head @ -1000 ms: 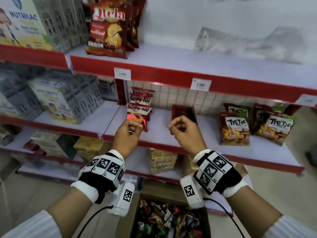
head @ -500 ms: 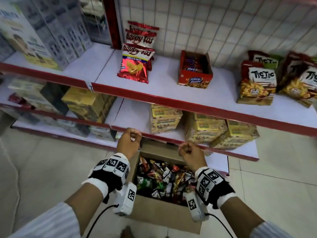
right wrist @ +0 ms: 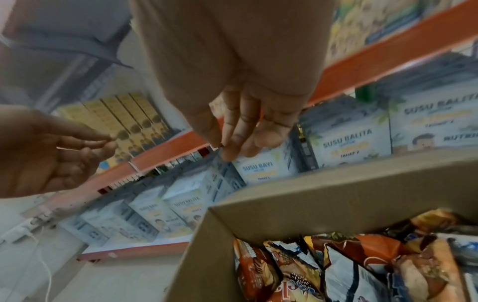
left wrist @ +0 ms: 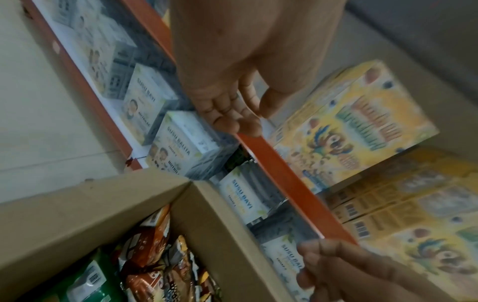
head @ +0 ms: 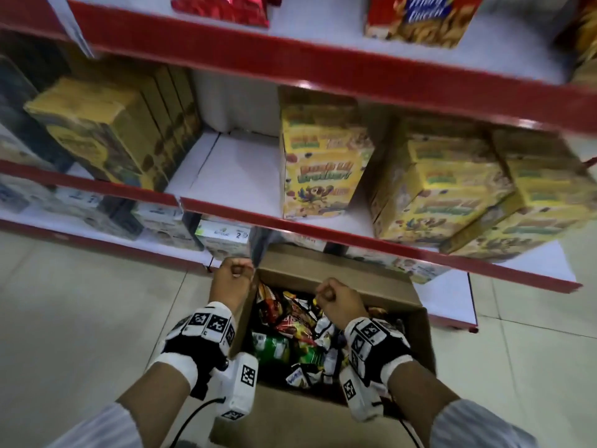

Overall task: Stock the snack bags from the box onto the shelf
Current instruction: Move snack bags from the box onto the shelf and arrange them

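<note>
An open cardboard box [head: 339, 273] stands on the floor below the shelves, full of mixed snack bags [head: 290, 328]. My left hand [head: 234, 279] hovers over the box's far left corner with loosely curled fingers and holds nothing. My right hand [head: 336, 299] hangs above the bags near the middle of the box, also loosely curled and empty. The left wrist view shows the left hand [left wrist: 232, 114] above the box corner [left wrist: 90, 204]. In the right wrist view the right hand [right wrist: 240, 132] hangs over the bags [right wrist: 336, 265]. A red snack bag [head: 226, 8] stands on the upper shelf [head: 323, 59].
Yellow cereal boxes [head: 319, 166] fill the shelf just above the box, with a bare gap to their left. White milk cartons [head: 223, 236] line the bottom shelf behind the box. A red biscuit box [head: 416, 17] sits on the upper shelf. Tiled floor [head: 80, 318] lies to the left.
Both hands have come down from the snack shelf to just above the box on the floor, and my view has tilted down with them. They held nothing throughout.
</note>
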### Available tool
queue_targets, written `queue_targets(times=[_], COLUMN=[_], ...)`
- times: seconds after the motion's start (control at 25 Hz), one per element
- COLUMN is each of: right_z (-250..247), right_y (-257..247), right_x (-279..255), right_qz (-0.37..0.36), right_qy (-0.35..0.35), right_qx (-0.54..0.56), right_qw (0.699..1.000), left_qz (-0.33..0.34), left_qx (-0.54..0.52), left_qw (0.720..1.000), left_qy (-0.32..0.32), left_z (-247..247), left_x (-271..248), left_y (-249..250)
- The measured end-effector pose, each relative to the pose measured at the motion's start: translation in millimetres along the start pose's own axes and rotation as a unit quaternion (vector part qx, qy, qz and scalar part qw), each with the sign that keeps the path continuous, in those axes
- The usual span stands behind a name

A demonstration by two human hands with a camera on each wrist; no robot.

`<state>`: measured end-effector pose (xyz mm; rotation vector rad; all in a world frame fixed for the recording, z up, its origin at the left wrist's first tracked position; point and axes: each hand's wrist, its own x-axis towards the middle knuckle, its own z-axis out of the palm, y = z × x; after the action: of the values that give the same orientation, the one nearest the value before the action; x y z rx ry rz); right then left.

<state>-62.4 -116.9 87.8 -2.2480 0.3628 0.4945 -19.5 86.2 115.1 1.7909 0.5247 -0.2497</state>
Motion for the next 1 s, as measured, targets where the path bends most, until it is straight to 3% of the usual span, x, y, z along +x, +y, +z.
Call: queue_targets(times=[0.2,0.36,0.48,0.56,0.72,0.84,1.0], right_z=[101.6,169.8,208.3,224.0,223.1,197.2,147.4], right_y=[48.2,71.9,82.9,81.8,78.8,81.5,88.4], right_x=[76.0,116.3,133.6,137.4,136.3,124.4,99.6], right_qz=[-0.022,-0.036,-0.078,-0.097,-0.095,-0.069,-0.094], right_qy=[-0.046,-0.078,-0.010,0.041,0.032,0.023,0.042], right_qx=[-0.029,-0.093,-0.207,-0.212,-0.210,-0.139,0.005], right_qw=[0.998,0.992,0.975,0.972,0.973,0.988,0.995], left_qz=[-0.029,-0.007,-0.004,0.011,0.033,0.043,0.049], left_qx=[-0.043,-0.047,-0.092,-0.118,-0.145,-0.129,-0.106], left_qw=[0.999,0.998,0.995,0.992,0.988,0.990,0.992], left_qy=[-0.011,-0.039,-0.044,-0.046,-0.047,-0.048,-0.054], left_z=[28.3,37.5,38.1,37.0,34.3,32.8,33.0], left_x=[59.6,91.8,109.0,112.1,106.2,98.6,96.8], left_y=[-92.2,-126.4,-143.7,-151.5,-155.5,-152.9,-151.2])
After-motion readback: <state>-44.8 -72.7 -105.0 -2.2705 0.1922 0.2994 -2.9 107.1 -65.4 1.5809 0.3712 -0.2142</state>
